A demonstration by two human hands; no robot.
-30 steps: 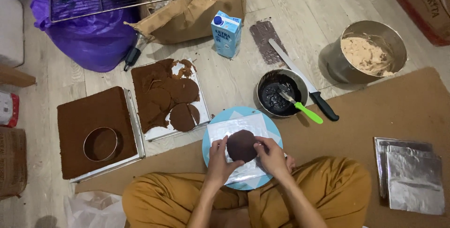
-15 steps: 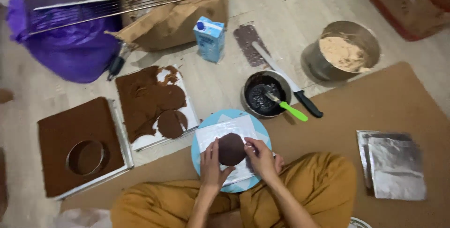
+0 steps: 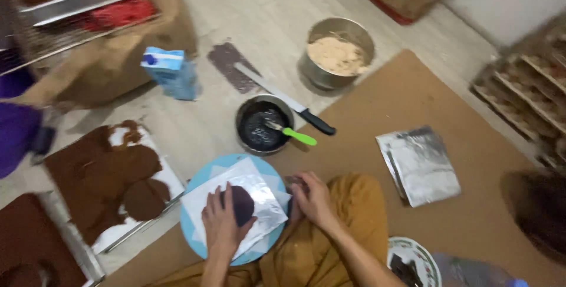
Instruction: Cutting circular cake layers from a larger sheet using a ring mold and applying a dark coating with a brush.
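A round dark chocolate cake layer (image 3: pixel 243 203) lies on a silver foil board (image 3: pixel 259 192) on top of a light blue turntable (image 3: pixel 203 178). My left hand (image 3: pixel 221 223) rests flat on the cake layer's left side, fingers spread. At the right edge of the foil board is my right hand (image 3: pixel 309 198), its fingers curled at the board's rim; whether it grips the rim is unclear.
A dark bowl of chocolate cream with a green-handled spatula (image 3: pixel 262 125), a long knife (image 3: pixel 286 106), a metal pot of beige cream (image 3: pixel 337 54), a blue carton (image 3: pixel 168 71), a tray of cut chocolate sponge (image 3: pixel 106 175), a stack of foil boards (image 3: pixel 421 166) and a small patterned plate (image 3: pixel 413 260) surround me.
The view has swung to the right and closer. My left hand stays on the cake layer. My right hand has slid from the cake to the board's right edge.
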